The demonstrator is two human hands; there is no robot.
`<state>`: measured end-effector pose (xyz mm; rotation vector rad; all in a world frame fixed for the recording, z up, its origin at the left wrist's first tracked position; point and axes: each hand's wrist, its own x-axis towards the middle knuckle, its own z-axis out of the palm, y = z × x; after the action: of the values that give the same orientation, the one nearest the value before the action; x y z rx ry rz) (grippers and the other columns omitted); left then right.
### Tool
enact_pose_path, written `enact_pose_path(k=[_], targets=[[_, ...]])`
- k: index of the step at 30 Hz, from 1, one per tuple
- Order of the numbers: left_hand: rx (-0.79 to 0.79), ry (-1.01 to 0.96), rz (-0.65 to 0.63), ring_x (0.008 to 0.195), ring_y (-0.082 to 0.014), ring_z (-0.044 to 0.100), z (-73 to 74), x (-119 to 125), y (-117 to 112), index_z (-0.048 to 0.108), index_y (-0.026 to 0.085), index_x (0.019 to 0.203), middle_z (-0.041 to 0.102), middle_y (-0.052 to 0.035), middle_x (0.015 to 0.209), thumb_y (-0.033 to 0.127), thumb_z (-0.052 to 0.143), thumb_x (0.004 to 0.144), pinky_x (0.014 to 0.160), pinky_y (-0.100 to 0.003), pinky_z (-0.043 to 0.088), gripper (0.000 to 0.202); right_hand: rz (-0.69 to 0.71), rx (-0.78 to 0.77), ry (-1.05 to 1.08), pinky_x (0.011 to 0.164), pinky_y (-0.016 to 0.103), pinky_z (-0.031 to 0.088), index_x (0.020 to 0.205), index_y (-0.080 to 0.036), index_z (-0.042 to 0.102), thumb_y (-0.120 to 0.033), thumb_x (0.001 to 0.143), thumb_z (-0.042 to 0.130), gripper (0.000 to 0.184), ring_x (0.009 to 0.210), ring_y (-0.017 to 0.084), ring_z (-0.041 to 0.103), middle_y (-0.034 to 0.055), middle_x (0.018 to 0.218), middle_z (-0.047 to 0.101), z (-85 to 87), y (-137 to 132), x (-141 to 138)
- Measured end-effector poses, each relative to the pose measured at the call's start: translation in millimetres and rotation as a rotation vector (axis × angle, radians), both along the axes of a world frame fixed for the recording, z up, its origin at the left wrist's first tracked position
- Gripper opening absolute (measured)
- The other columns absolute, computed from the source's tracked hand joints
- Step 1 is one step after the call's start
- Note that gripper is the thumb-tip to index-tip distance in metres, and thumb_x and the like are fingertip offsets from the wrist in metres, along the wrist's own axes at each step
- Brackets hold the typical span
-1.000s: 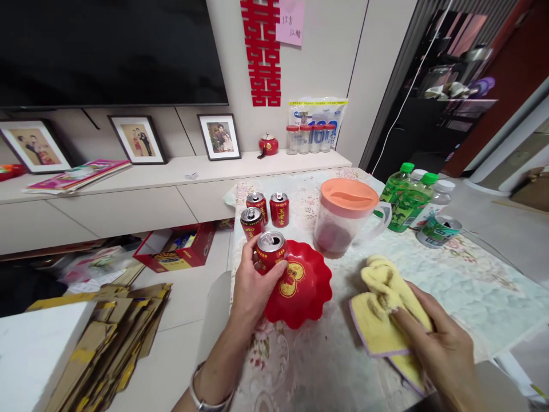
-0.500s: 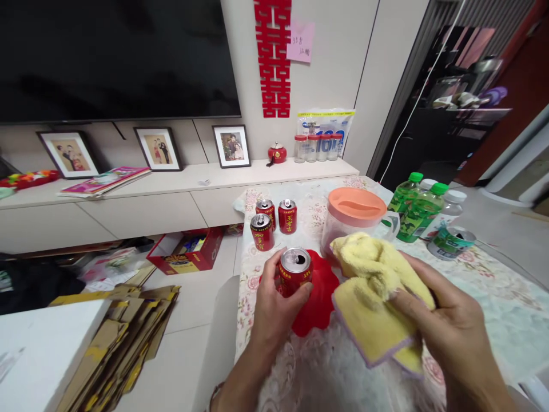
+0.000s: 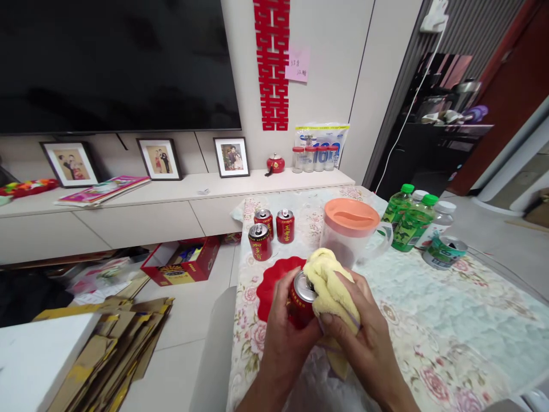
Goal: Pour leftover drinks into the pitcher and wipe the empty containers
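Observation:
My left hand (image 3: 286, 332) is wrapped round a red drink can (image 3: 301, 296) and holds it tilted above the table. My right hand (image 3: 364, 337) grips a yellow cloth (image 3: 328, 280) and presses it against the can's top and right side. Just behind the can, partly hidden by both hands, a red scalloped plastic dish (image 3: 271, 280) lies on the floral tablecloth (image 3: 429, 320).
Three more red cans (image 3: 268, 226) stand at the table's far left corner. A clear pitcher with an orange lid (image 3: 349, 229) stands behind the hands. Green bottles (image 3: 407, 214) are at the far right. Flattened cardboard (image 3: 98, 355) lies on the floor left.
My right hand lifted the yellow cloth off the table and brought it left onto the can. My left hand raised the can off the red dish and drew it nearer.

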<state>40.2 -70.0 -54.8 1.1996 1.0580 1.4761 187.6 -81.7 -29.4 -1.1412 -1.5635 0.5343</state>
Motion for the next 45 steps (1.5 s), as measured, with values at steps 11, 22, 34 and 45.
enact_pose_path(k=[11, 22, 34, 45], targets=[[0.051, 0.143, -0.137, 0.123, -0.0341, 0.071, 0.1, 0, -10, 0.060, 0.027, 0.143, 0.069, -0.0108, 0.143, 0.029, 0.085, 0.075, 0.110, -0.053, 0.056, 0.072, 0.071, -0.309, 0.518, 0.082, 0.031, 0.054, 0.113, -0.027, 0.077, -0.030, 0.081, 0.076, 0.032, 0.096, 0.024, 0.070, 0.0040, 0.114, 0.077, -0.3, 7, 9], [0.188, 0.286, -0.120, 0.134, -0.0346, 0.064, -0.5, 7, -17, 0.059, 0.031, 0.143, 0.067, -0.0107, 0.146, 0.035, 0.088, 0.081, 0.116, -0.056, 0.051, 0.069, 0.047, -0.507, 0.964, 0.082, 0.043, 0.061, 0.121, -0.022, 0.073, -0.036, 0.073, 0.085, 0.051, 0.091, 0.032, 0.077, 0.0078, 0.105, 0.083, 6.8, 7, 6], [-0.107, -0.130, -0.126, 0.136, -0.0360, 0.064, 45.4, -6, 2, 0.056, 0.027, 0.147, 0.067, -0.0118, 0.147, 0.039, 0.096, 0.068, 0.114, -0.045, 0.055, 0.089, 0.086, -0.410, 0.976, 0.092, 0.043, 0.061, 0.149, -0.025, 0.056, -0.050, 0.089, 0.077, 0.069, 0.106, 0.032, 0.076, 0.0073, 0.118, 0.082, -22.8, 9, -30], [-0.006, -0.105, -0.154, 0.136, -0.0346, 0.064, 47.3, -1, 2, 0.050, 0.030, 0.151, 0.064, -0.0093, 0.150, 0.038, 0.090, 0.075, 0.106, -0.040, 0.060, 0.085, 0.233, -0.550, 1.182, 0.091, 0.050, 0.063, 0.117, -0.023, 0.077, -0.055, 0.091, 0.070, 0.042, 0.099, 0.034, 0.080, 0.0090, 0.105, 0.085, -11.8, 9, -40]])
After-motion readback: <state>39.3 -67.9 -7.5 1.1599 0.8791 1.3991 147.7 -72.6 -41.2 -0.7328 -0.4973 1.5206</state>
